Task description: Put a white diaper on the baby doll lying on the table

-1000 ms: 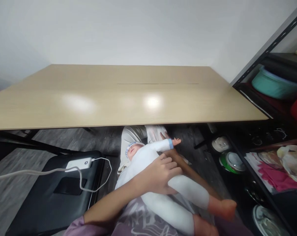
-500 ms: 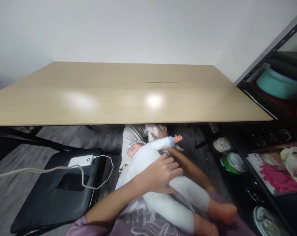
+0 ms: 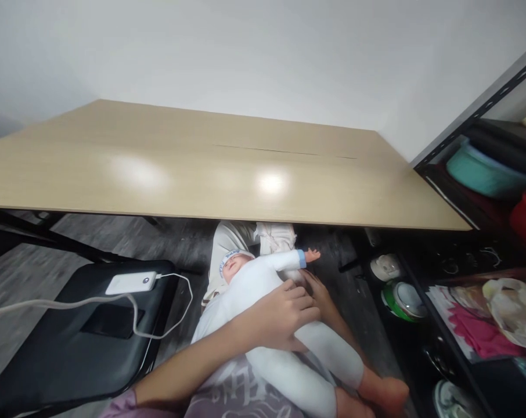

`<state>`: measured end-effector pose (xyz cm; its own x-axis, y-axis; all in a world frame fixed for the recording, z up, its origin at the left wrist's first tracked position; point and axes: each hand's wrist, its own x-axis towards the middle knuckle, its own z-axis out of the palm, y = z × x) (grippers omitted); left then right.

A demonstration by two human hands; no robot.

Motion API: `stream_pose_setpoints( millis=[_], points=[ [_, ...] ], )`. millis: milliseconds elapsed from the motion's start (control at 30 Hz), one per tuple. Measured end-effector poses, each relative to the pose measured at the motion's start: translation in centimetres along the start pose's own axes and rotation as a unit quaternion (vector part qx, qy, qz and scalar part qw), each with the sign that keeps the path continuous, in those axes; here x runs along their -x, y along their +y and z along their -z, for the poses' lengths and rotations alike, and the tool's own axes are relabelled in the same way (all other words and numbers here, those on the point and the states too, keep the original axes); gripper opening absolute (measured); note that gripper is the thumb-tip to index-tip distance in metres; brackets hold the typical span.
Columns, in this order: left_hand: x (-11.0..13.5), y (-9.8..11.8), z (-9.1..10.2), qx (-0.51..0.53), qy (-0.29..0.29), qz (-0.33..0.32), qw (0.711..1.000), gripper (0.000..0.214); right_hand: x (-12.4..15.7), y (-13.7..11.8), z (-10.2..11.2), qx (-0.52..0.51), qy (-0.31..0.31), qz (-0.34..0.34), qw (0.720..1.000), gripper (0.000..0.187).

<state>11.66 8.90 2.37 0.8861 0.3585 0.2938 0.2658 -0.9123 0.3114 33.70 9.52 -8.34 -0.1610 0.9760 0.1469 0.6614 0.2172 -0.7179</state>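
Observation:
A baby doll (image 3: 263, 281) in a white suit with blue cuffs and a lettered headband lies face up across my lap. Its head points towards the table, and its bare feet stick out at the lower right. My left hand (image 3: 284, 313) is closed over its waist and hip, fingers curled on the far side. At the doll's side, just below its outstretched arm, is my right hand (image 3: 314, 287); its fingers are partly hidden, so their grip is unclear. Crumpled white material (image 3: 277, 237) lies over my knee under the table edge; I cannot make out what it is.
A wooden table (image 3: 228, 186) spans the front, above my knees. On the left a black chair (image 3: 71, 360) bears a white power bank (image 3: 131, 283) with a cable and a dark phone (image 3: 112, 321). Black shelving (image 3: 420, 360) with bowls and a pink cloth (image 3: 481, 331) stands close on the right.
My right hand has drawn back from the white material at my knee to the doll's side. My left hand stays on the doll. The camera view has turned slightly.

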Motion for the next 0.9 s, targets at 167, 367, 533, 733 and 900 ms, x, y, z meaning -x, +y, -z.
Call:
stream_pose_setpoints(
  millis=[167,367,533,733,900],
  points=[
    [0.2,0.1,0.2,-0.008,-0.015,0.015,1.000,0.048,0.1,-0.4,2.2,0.005,0.158,-0.017,0.987,0.052],
    [0.5,0.5,0.2,-0.015,0.008,0.011,1.000,0.042,-4.0,-3.8,5.1,0.081,0.080,0.171,0.979,0.066],
    [1.8,2.2,2.1,0.085,0.047,0.071,0.993,0.044,-9.0,-5.6,3.4,0.142,-0.144,0.212,0.956,0.039],
    [10.0,3.6,0.7,0.107,0.267,0.304,0.908,0.033,-11.5,-8.9,2.7,0.232,-0.188,0.264,0.917,0.028],
    [18.0,3.1,-3.0,0.233,0.279,0.618,0.697,0.055,-11.2,-10.7,3.0,0.197,-0.148,0.304,0.920,0.027]
  ],
)
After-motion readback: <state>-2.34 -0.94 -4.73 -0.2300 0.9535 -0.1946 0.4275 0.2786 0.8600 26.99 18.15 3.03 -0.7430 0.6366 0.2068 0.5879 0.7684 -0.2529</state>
